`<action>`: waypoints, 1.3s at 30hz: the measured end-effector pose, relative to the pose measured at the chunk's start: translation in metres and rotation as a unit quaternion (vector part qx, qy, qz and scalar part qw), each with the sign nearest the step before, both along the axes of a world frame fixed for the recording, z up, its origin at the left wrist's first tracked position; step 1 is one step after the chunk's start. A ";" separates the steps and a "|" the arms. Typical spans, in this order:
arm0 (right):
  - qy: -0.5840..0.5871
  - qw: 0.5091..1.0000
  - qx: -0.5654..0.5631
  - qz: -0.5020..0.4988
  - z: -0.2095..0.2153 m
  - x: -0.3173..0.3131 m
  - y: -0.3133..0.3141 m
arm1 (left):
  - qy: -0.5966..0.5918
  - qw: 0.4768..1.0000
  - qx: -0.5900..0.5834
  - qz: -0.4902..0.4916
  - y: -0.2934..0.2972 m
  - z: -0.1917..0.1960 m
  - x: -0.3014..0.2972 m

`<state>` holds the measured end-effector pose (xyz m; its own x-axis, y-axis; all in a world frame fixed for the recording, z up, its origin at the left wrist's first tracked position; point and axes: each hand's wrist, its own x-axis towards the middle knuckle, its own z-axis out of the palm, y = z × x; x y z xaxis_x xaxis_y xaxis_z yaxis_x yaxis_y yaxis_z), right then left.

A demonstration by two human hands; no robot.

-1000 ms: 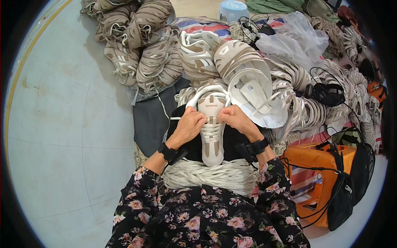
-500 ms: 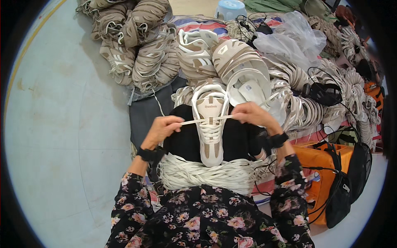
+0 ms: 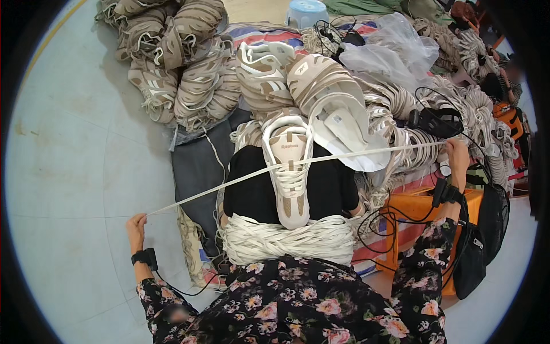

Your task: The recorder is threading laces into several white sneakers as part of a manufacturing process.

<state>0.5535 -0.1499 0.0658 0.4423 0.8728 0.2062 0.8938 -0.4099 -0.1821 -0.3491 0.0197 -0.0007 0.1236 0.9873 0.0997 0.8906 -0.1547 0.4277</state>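
A beige and white shoe upper [image 3: 290, 166] rests on my black-clad lap, toe toward me, its lower eyelets laced. One long pale shoelace [image 3: 366, 152] passes through it and is drawn out straight to both sides. At the far left, my left hand [image 3: 136, 230] is closed on one end of the lace. My right hand [image 3: 457, 156], raised at the right, pinches the other end, with its side of the lace running higher. A thick bundle of white laces [image 3: 289, 239] lies across my lap, just below the shoe's toe.
Stacked shoe uppers [image 3: 209, 86] stand at the far left, with more nested uppers [image 3: 326, 86] behind the shoe. On the right are an orange crate [image 3: 421, 200], a black bag [image 3: 472, 261] and loose black cables. A blue stool [image 3: 306, 14] and clear plastic bag [image 3: 395, 49] sit farther back.
My hands have moved far apart from near the shoe, left hand out to the left and lower, right hand out to the right. The lace now stretches long on both sides.
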 end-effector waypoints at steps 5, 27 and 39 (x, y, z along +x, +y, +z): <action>-0.280 0.914 0.176 -0.236 -0.008 -0.024 -0.027 | 0.098 0.973 0.206 0.032 -0.027 -0.009 -0.006; 0.700 0.691 0.016 0.180 -0.098 -0.278 0.098 | -0.509 0.831 -0.201 -0.101 0.047 0.045 0.345; 0.621 0.773 0.032 0.128 -0.089 -0.305 0.092 | -0.457 0.791 -0.318 -0.252 0.020 0.024 0.424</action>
<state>0.2489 -0.0582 -0.0227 0.1484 0.9700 -0.1927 0.0646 -0.2040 -0.9768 0.0750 0.0399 0.0237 0.6805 0.7224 -0.1229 0.0574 0.1147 0.9917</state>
